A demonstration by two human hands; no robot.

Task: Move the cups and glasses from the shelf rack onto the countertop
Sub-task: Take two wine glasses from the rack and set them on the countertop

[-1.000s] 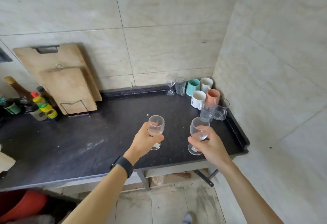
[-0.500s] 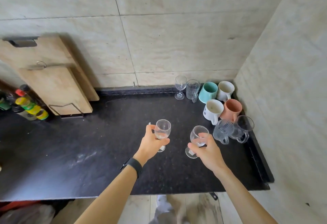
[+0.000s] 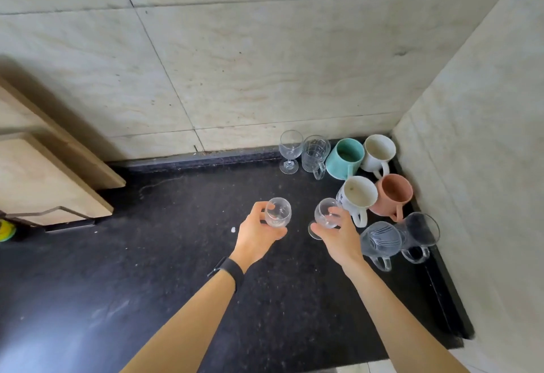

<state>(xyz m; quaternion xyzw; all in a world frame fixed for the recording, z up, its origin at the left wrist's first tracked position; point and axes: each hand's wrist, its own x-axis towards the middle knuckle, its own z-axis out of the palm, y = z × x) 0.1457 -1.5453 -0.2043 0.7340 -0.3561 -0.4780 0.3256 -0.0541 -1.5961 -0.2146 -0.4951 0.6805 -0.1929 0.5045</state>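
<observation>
On the left hand [image 3: 254, 235], the fingers [image 3: 259, 211] and thumb were curled round the bowl of the left glass [image 3: 278, 213], fingers on its far-left side and thumb beneath. The palm faced right, and the forearm, with a dark wristband [image 3: 228, 269], reached forward over the black countertop [image 3: 164, 255]. This glass stood roughly upright, mouth up, its stem and foot hidden behind the hand. It was well to the left of the white printed mug [image 3: 360, 194].

The right hand [image 3: 338, 238] pinched the right glass [image 3: 323, 216], fingers laid over the near-right side of the bowl and thumb on the left. That glass leaned, rim towards the mug and foot showing lower left. It hung just beside the mug's left wall. Whether either foot touched the countertop could not be told.
</observation>
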